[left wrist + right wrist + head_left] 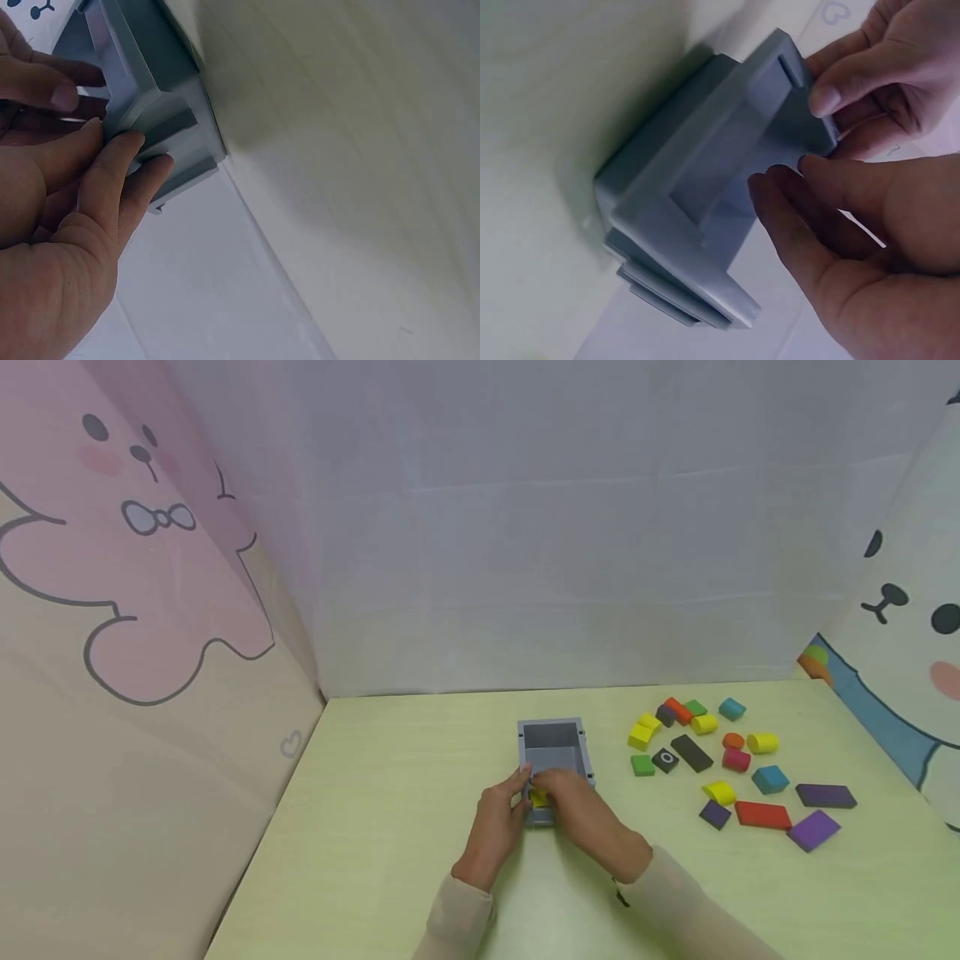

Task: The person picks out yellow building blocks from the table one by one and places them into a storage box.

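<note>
A grey open-topped box [553,732] sits on the table in front of me. My left hand [495,822] grips its left wall near the close end; the left wrist view shows the thumb and fingers of the left hand [82,202] at the edge of the box [142,60]. My right hand [583,814] reaches over the near part of the box, fingertips bent together at the opening. Between the hands a yellow block [538,797] shows inside. In the right wrist view the right hand [855,240] hides part of the box [675,150]; whether it pinches anything is unclear.
Right of the box lie several loose blocks, among them a red slab [763,815], a purple slab [814,830], a blue block [770,779], a black slab [692,753] and a yellow cylinder [762,743]. A pale curtain [555,568] rises behind the table [397,793].
</note>
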`<move>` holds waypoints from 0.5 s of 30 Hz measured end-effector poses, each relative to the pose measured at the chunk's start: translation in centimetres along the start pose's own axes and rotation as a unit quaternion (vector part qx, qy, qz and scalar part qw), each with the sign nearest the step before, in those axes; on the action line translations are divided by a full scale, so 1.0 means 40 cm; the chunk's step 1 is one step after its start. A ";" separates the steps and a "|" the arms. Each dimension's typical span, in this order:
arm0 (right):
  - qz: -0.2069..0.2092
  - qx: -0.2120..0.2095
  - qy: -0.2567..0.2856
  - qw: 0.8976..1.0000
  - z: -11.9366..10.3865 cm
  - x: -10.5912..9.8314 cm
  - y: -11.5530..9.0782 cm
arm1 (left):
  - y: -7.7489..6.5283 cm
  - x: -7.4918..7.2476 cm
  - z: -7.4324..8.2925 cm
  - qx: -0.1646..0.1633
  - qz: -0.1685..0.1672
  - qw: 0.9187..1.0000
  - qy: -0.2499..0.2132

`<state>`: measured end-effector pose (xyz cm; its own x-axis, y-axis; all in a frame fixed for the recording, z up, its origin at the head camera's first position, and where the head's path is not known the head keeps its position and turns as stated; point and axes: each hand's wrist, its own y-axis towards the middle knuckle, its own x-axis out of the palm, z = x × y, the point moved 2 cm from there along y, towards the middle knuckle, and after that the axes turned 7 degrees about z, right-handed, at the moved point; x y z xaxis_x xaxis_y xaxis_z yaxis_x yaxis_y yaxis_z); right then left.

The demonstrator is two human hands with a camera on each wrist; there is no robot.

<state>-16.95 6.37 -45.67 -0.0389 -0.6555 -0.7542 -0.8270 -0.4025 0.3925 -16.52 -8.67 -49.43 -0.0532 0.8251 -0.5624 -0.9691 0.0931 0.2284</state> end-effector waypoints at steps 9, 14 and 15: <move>0.038 0.039 -0.003 0.999 -0.013 -0.055 0.010 | -0.004 0.002 -0.004 0.006 0.004 1.000 0.000; 0.091 0.039 -0.005 0.995 0.012 -0.092 0.023 | -0.002 0.002 -0.002 0.002 0.004 1.000 -0.001; 0.100 0.043 -0.003 0.994 0.020 -0.099 0.024 | -0.001 0.002 -0.002 -0.001 0.002 1.000 -0.001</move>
<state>-18.05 9.08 -42.72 -0.2099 -0.7128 -0.6692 -0.8477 -0.2083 0.4878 -16.48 -8.64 -49.55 -0.0562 0.8271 -0.5592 -0.9694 0.0889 0.2289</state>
